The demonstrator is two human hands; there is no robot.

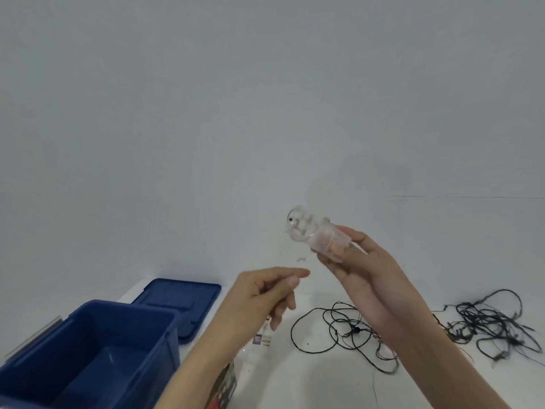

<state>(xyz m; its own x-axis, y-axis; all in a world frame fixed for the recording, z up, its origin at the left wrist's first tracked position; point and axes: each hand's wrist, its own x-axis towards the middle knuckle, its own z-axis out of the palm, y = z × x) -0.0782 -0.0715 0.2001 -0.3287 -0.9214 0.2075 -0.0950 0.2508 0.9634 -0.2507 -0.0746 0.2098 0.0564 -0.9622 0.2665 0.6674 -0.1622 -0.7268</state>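
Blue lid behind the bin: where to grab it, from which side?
By its right rim, from the right. The lid lies flat on the table; the bin hides its near left part, and the right rim stands clear.

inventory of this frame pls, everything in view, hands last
clear bundle: 1, transparent with whitish contents, held up over the table
bin: 1, blue, open, lower left
lid: 1, blue, flat on the table behind the bin
wire tangles: 2, black, on the table, one centre, one far right
printed packaging: count unclear, clear with print, partly under the left forearm
table: 1, white
wall: pale grey, behind
left hand: 1, thumb near index finger, anything pinched too thin to see
right hand: 1, fingers hold the clear bundle
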